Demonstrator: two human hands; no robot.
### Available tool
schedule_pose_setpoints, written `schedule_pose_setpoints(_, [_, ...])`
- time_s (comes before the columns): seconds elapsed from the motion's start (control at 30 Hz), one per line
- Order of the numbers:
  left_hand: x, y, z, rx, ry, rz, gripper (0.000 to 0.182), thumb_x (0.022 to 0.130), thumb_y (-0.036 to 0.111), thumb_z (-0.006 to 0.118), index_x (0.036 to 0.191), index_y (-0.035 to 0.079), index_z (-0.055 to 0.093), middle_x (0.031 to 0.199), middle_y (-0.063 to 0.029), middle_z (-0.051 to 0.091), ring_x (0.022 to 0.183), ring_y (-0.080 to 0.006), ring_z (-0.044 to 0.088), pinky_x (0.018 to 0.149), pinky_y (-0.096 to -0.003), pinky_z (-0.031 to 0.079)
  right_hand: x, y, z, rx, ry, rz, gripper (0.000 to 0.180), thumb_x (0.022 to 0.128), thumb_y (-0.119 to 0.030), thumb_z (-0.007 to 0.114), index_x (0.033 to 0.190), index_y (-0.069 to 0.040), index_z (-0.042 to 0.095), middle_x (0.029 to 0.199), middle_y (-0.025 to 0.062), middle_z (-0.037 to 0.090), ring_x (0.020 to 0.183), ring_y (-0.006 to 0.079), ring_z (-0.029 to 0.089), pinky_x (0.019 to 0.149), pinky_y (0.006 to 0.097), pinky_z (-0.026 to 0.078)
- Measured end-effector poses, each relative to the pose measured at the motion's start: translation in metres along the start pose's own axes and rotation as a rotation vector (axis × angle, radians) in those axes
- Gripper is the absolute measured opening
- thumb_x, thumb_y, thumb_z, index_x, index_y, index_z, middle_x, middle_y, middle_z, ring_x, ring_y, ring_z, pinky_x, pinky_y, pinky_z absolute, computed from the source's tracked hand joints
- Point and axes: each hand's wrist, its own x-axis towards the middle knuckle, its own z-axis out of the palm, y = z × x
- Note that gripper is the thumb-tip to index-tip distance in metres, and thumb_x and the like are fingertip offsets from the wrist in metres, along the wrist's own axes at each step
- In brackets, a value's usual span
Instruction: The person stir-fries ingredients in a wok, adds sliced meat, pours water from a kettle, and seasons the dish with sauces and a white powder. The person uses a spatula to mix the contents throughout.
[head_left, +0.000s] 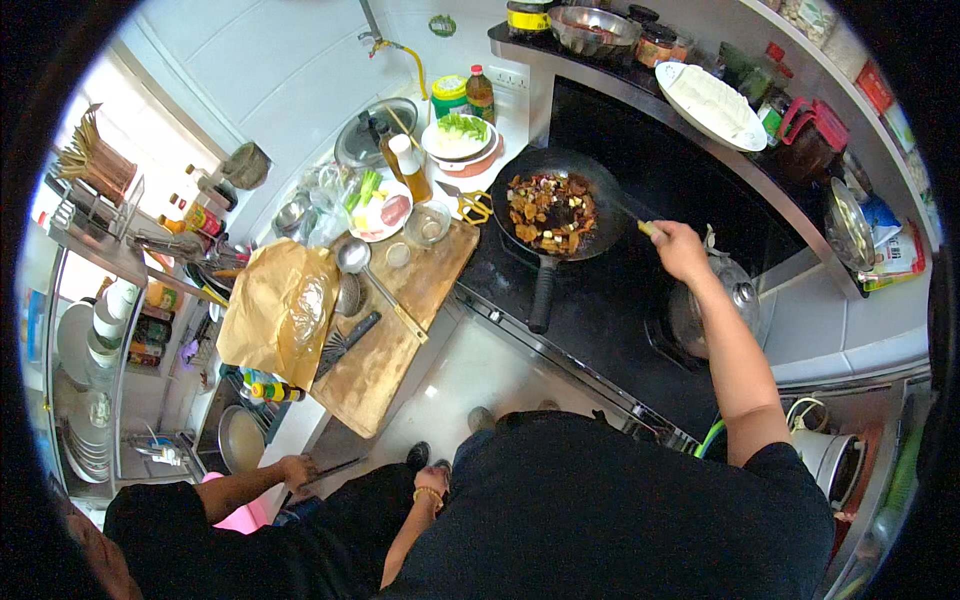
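Note:
My right hand (681, 250) holds the pale end of a long-handled cooking utensil (634, 214). Its shaft reaches over the rim of a black wok (611, 176); its head cannot be made out. Browned food pieces (551, 212) with pale chunks and red bits lie in the wok, which rests on the black cooktop (592, 337), handle towards me. Low beside my body, a hand with a beaded bracelet (431, 480), seemingly my left, hangs near my trousers; a small dark shape shows by its fingers, and its grip is unclear.
Left of the cooktop, a wooden cutting board (405, 375) bears a ladle (375, 277) and brown paper (262, 307). Yellow-handled scissors (472, 206) lie near the wok. A lidded pot (727, 292) stands under my forearm. At lower left a co-worker's hand (298, 474) holds a dark object.

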Motion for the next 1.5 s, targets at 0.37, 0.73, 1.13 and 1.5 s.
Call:
schedule_pose_setpoints(0.37, [0.019,-0.004,-0.010,0.126,-0.059,0.062,0.034,0.085,0.032,0.067,0.097,0.002,0.076,0.085,-0.0208,0.074,0.084,-0.0328,0.074,0.077,-0.0394,0.057,0.009,0.007,0.071,1.044,-0.318,0.641,0.032,0.102,-0.016,0.056,0.132,-0.005,0.059,0.076,0.0031,0.060,0.051,0.0073,0.043,0.037,0.0223,0.026])
schedule_pose_setpoints(0.73, [0.027,0.010,-0.032,0.195,-0.037,-0.046,0.038,0.085,0.038,0.073,0.095,0.001,0.075,0.094,-0.0169,0.075,0.091,-0.0319,0.072,0.083,-0.0404,0.055,-0.060,-0.059,-0.053,-0.130,-0.180,-0.179,0.031,0.090,-0.017,0.068,0.120,-0.009,0.073,0.107,0.0189,0.073,0.095,0.0358,0.071,0.086,0.0442,0.056])
schedule_pose_setpoints(1.13, [0.068,-0.035,-0.020,0.073,-0.103,0.031,0.030,0.087,0.030,0.071,0.099,0.003,0.076,0.097,-0.0168,0.076,0.096,-0.0337,0.072,0.084,-0.0416,0.055,-0.030,-0.071,0.024,-0.095,0.052,-0.004,0.031,0.094,-0.015,0.062,0.123,-0.009,0.070,0.106,0.0233,0.071,0.097,0.0437,0.067,0.086,0.0515,0.054])
schedule_pose_setpoints(1.5, [0.061,-0.053,-0.022,0.031,-0.067,-0.010,0.030,0.086,0.030,0.074,0.097,0.002,0.075,0.097,-0.0195,0.075,0.097,-0.0341,0.072,0.085,-0.0415,0.055,0.015,-0.073,0.051,-0.344,-0.095,-0.220,0.034,0.094,-0.016,0.060,0.128,-0.018,0.067,0.106,0.0187,0.070,0.097,0.0395,0.068,0.085,0.0507,0.056])
